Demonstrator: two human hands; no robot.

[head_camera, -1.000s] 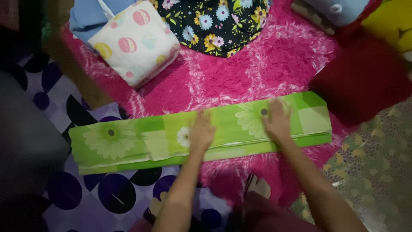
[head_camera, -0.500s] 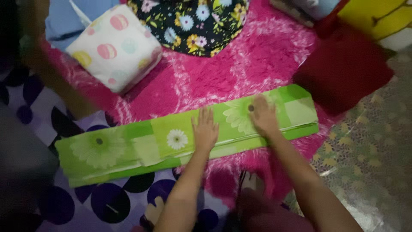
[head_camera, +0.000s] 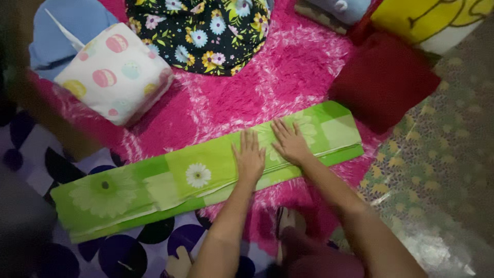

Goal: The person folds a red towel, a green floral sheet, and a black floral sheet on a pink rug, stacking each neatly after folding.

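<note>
Both hands, the left hand (head_camera: 250,157) and right hand (head_camera: 290,142), now lie open and flat, gripping nothing, side by side on the folded green flowered cloth (head_camera: 170,180), the right having drawn inward from the strip's far end across the pink shaggy rug (head_camera: 288,72).

Right hand (head_camera: 290,142): now nearer the left hand (head_camera: 249,156), off the daisy's dark centre it covered earlier; fingers spread flat.
Hands: now just beside each other; earlier apart.
Green cloth strip (head_camera: 154,185): lower-left in view, camera shifted.
</note>
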